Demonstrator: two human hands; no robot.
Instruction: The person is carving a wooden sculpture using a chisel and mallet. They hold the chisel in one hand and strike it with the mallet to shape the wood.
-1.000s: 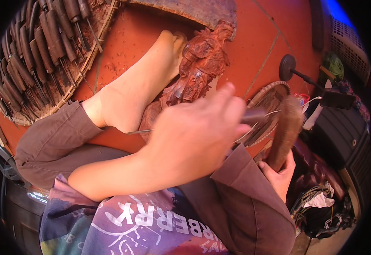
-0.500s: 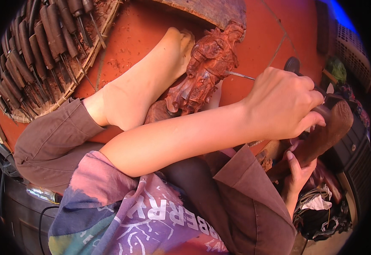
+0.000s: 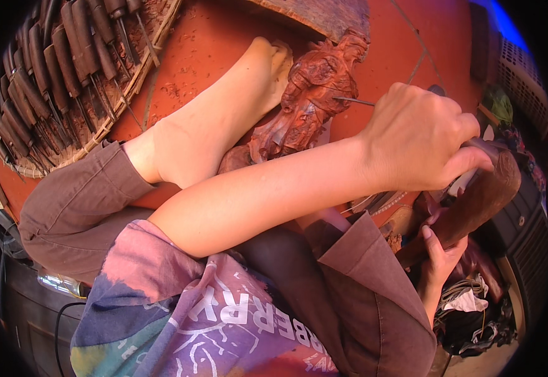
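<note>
A reddish-brown carved wooden figure (image 3: 315,94) lies tilted on the floor by my bare foot (image 3: 205,119). My left hand (image 3: 415,138) reaches across from the left, closed round a carving chisel. The chisel's thin metal blade (image 3: 357,102) points left, and its tip meets the figure's side. Most of the handle is hidden by the fingers. Below and to the right, my right hand (image 3: 440,251) is wrapped round a dark wooden mallet (image 3: 484,198). The mallet's thick end rises close to my left thumb; whether it touches the chisel handle I cannot tell.
At the upper left, a woven tray (image 3: 107,122) carries several wooden-handled carving tools. A wooden board (image 3: 324,16) lies beyond the figure. Wood shavings are scattered on the red tiles. A dark case (image 3: 525,220), a perforated basket (image 3: 522,81) and a bundle of cords (image 3: 475,295) crowd the right.
My left hand has shifted slightly upward with the chisel, and its thumb has stretched out further. The figure sits slightly further right in view. The mallet stays nearly in place.
</note>
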